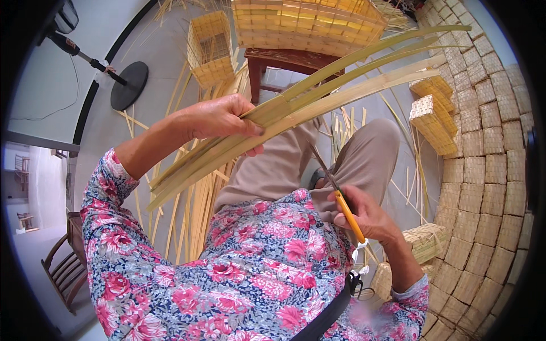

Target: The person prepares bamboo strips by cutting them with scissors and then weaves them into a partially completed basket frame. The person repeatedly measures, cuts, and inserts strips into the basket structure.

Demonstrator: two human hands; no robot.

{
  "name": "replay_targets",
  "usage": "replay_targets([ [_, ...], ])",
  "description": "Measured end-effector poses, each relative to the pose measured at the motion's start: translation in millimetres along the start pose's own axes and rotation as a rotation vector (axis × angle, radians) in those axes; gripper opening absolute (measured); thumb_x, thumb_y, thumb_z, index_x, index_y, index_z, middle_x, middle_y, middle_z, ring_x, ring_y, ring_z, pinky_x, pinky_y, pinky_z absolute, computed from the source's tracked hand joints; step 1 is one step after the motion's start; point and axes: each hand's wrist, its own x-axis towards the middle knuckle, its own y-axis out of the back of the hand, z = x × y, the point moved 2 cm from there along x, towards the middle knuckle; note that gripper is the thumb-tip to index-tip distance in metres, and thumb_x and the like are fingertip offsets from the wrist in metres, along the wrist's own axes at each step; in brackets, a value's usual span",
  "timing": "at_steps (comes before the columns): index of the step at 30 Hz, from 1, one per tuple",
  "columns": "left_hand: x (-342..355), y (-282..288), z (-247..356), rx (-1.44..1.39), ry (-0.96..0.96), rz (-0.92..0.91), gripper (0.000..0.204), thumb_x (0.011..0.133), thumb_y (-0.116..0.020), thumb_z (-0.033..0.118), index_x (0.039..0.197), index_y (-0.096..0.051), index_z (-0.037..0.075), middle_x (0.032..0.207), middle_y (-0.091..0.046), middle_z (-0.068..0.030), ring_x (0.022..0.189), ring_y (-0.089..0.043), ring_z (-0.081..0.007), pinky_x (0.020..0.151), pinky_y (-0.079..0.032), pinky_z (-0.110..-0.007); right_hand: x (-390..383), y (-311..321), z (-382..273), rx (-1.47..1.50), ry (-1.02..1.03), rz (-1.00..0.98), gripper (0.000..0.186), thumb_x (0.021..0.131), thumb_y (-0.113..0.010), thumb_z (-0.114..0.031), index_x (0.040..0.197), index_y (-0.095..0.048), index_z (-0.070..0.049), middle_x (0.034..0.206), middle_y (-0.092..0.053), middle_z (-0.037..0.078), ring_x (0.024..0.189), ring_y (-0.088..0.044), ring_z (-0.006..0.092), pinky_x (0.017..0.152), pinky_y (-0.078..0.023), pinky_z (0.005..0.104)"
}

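Observation:
In my left hand (233, 122) I grip a fanned bunch of long, flat green-yellow plant strips (352, 91), which slant across my lap from lower left to upper right. My right hand (364, 210) holds scissors (345, 207) with yellow handles, their metal blades pointing up toward the underside of the strips near my raised knee. I cannot tell whether the blades touch the strips.
A woven basket (307, 20) rests on a red-brown wooden stool (276, 54), with another basket (207, 45) left of it. A stand fan base (129, 85), loose strips (190, 221), small woven boxes (432, 128), stacked woven blocks (483, 187) and a chair (65, 261) surround me.

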Motion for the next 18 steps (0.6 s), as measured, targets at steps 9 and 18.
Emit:
replay_targets([
  [9, 6.1, -15.9, 0.7, 0.111, 0.014, -0.094, 0.023, 0.096, -0.062, 0.016, 0.099, -0.07, -0.005, 0.086, -0.074, -0.0101, 0.076, -0.071, -0.0136, 0.068, -0.056, -0.027, 17.9, -27.4, -4.8, 0.468, 0.052, 0.023, 0.071, 0.079, -0.07, -0.06, 0.117, -0.056, -0.003, 0.089, -0.051, -0.002, 0.08, -0.049, 0.007, 0.072, -0.043, 0.0224],
  [18, 14.5, -23.8, 9.0, 0.123, 0.049, -0.124, 0.022, 0.096, -0.061, 0.014, 0.099, -0.069, -0.005, 0.088, -0.074, -0.0107, 0.078, -0.071, -0.0146, 0.07, -0.057, -0.028, 20.7, -32.2, -5.9, 0.454, 0.114, 0.075, 0.085, 0.077, -0.067, -0.073, 0.124, -0.054, -0.003, 0.097, -0.048, -0.001, 0.081, -0.045, 0.0056, 0.07, -0.038, 0.0191],
])
